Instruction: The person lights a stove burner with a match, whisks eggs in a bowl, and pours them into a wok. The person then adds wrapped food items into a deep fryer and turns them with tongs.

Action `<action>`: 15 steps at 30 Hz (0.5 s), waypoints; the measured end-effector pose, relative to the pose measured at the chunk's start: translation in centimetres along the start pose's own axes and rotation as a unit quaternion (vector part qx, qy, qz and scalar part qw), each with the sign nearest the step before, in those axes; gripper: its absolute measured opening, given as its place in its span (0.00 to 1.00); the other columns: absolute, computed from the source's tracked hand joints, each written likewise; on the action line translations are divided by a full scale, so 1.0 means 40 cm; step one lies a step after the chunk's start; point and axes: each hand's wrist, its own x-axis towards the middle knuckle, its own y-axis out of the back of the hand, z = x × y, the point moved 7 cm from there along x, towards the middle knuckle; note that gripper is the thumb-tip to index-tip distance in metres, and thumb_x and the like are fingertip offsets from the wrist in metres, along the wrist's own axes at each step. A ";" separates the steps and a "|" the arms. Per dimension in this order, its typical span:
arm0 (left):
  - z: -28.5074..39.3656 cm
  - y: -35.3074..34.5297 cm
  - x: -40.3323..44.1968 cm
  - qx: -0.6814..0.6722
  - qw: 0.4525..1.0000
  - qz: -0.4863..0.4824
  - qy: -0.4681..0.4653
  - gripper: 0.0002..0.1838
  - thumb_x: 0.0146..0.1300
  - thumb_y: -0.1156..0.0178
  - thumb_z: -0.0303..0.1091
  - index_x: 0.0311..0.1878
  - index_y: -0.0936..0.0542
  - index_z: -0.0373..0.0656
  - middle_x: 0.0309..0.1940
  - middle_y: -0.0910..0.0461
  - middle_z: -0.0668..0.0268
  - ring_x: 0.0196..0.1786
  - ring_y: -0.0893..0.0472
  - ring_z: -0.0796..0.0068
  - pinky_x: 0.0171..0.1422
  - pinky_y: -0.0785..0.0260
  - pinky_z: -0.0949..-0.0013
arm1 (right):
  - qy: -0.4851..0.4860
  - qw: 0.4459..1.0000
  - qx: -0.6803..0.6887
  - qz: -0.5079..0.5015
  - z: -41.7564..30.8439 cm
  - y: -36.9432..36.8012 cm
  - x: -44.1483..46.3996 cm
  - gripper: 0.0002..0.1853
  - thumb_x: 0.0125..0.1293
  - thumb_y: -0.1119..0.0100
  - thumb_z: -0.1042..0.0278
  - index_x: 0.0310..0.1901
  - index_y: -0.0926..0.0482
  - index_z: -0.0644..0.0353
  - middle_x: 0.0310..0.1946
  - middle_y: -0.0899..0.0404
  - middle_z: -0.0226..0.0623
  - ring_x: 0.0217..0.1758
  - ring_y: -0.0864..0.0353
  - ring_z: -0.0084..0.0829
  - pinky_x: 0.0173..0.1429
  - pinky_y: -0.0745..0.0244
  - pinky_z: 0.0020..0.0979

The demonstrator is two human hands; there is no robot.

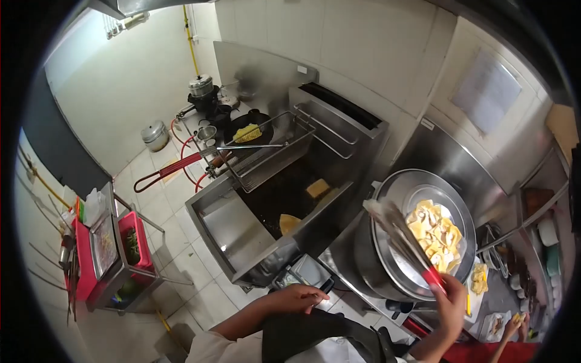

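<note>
Tongs [402,241] slant over the wide metal bowl [396,190] on the right, across folded pastries [439,236]. I judge them light, stiff and perhaps greasy, best held at the near end by the red grip [433,279]; the pastries look thin and brittle, needing a gentle squeeze. My right hand [451,302] is wrapped round that grip, forearm angled up from the near edge. My left hand [301,298], near the middle, has curled fingers; I cannot tell whether it holds anything.

"Where do we have the fryer [233,236]?"
"Before us, with a pan [261,118] behind it, leftward."
"And our pile of food [440,243]?"
"Right of the fryer, in a basin [422,180] on a pot [370,257], under our tongs [402,233]."
</note>
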 end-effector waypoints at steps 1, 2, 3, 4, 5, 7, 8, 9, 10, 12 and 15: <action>-0.026 0.056 -0.038 -0.015 1.000 0.019 -0.016 0.17 0.70 0.53 0.38 0.59 0.26 0.48 0.24 0.25 0.72 0.27 0.29 0.86 0.32 0.37 0.80 | -0.030 0.999 -0.015 -0.002 -0.012 -0.108 0.030 0.19 0.54 0.34 0.75 0.45 0.25 0.76 0.38 0.19 0.45 0.41 0.21 0.28 0.47 0.27 0.27; -0.034 0.109 -0.082 -0.032 0.998 0.038 -0.032 0.17 0.70 0.53 0.38 0.58 0.26 0.48 0.24 0.24 0.73 0.27 0.28 0.86 0.32 0.37 0.80 | 0.029 0.996 -0.085 -0.019 -0.068 -0.221 0.064 0.20 0.53 0.33 0.72 0.47 0.24 0.74 0.35 0.19 0.46 0.37 0.20 0.28 0.44 0.26 0.28; -0.035 0.164 -0.137 -0.054 0.997 0.038 -0.030 0.16 0.69 0.51 0.37 0.58 0.26 0.49 0.24 0.24 0.73 0.28 0.26 0.85 0.32 0.36 0.79 | 0.053 0.986 -0.158 -0.031 -0.091 -0.331 0.102 0.20 0.54 0.34 0.65 0.47 0.22 0.67 0.33 0.19 0.48 0.35 0.18 0.34 0.42 0.25 0.31; -0.056 0.214 -0.180 -0.058 0.997 0.054 -0.017 0.16 0.69 0.51 0.38 0.58 0.25 0.49 0.24 0.24 0.73 0.28 0.26 0.85 0.31 0.36 0.79 | 0.099 0.952 -0.282 -0.060 -0.145 -0.448 0.142 0.19 0.55 0.35 0.59 0.45 0.21 0.61 0.33 0.19 0.49 0.36 0.18 0.44 0.41 0.26 0.38; -0.073 0.261 -0.214 -0.061 0.996 0.071 -0.005 0.16 0.69 0.51 0.38 0.58 0.25 0.49 0.24 0.24 0.73 0.28 0.26 0.86 0.31 0.36 0.79 | 0.109 0.951 -0.282 -0.062 -0.138 -0.552 0.187 0.20 0.56 0.38 0.52 0.44 0.20 0.58 0.34 0.19 0.48 0.39 0.20 0.48 0.42 0.26 0.43; -0.091 0.347 -0.278 -0.110 0.987 0.105 -0.046 0.16 0.69 0.51 0.39 0.57 0.25 0.49 0.23 0.24 0.73 0.27 0.26 0.86 0.29 0.37 0.79 | 0.111 0.920 -0.366 -0.085 -0.077 -0.763 0.295 0.17 0.55 0.38 0.53 0.37 0.19 0.59 0.32 0.20 0.48 0.38 0.21 0.50 0.41 0.27 0.42; -0.102 0.380 -0.302 -0.115 0.987 0.109 -0.041 0.16 0.69 0.51 0.39 0.57 0.25 0.48 0.22 0.24 0.73 0.27 0.27 0.86 0.29 0.38 0.79 | 0.120 0.897 -0.416 -0.087 -0.042 -0.868 0.347 0.16 0.55 0.39 0.54 0.36 0.19 0.59 0.32 0.19 0.47 0.37 0.21 0.49 0.40 0.26 0.42; -0.118 0.405 -0.328 -0.120 0.986 0.113 -0.032 0.16 0.69 0.51 0.40 0.57 0.25 0.47 0.22 0.25 0.73 0.26 0.27 0.87 0.29 0.38 0.80 | 0.126 0.872 -0.464 -0.092 -0.003 -0.963 0.386 0.14 0.56 0.40 0.55 0.35 0.18 0.59 0.32 0.19 0.47 0.37 0.20 0.49 0.39 0.26 0.42; -0.137 0.431 -0.353 -0.124 0.985 0.118 -0.023 0.17 0.69 0.51 0.40 0.56 0.25 0.47 0.22 0.25 0.73 0.26 0.27 0.87 0.29 0.38 0.80 | 0.122 0.844 -0.507 -0.124 0.047 -1.048 0.425 0.13 0.56 0.40 0.57 0.35 0.18 0.59 0.32 0.19 0.46 0.37 0.20 0.47 0.40 0.25 0.42; -0.183 0.479 -0.394 -0.149 0.976 0.156 -0.020 0.17 0.69 0.51 0.40 0.56 0.24 0.45 0.21 0.25 0.73 0.26 0.27 0.87 0.28 0.39 0.80 | 0.117 0.805 -0.564 -0.145 0.115 -1.176 0.493 0.10 0.56 0.41 0.62 0.33 0.17 0.60 0.32 0.18 0.45 0.38 0.18 0.45 0.38 0.24 0.40; -0.250 0.532 -0.428 -0.194 0.961 0.197 -0.008 0.16 0.69 0.51 0.38 0.55 0.24 0.44 0.20 0.26 0.74 0.25 0.28 0.87 0.30 0.37 0.80 | 0.102 0.785 -0.599 -0.126 0.150 -1.265 0.558 0.08 0.56 0.41 0.66 0.30 0.16 0.60 0.31 0.18 0.45 0.38 0.17 0.42 0.35 0.22 0.36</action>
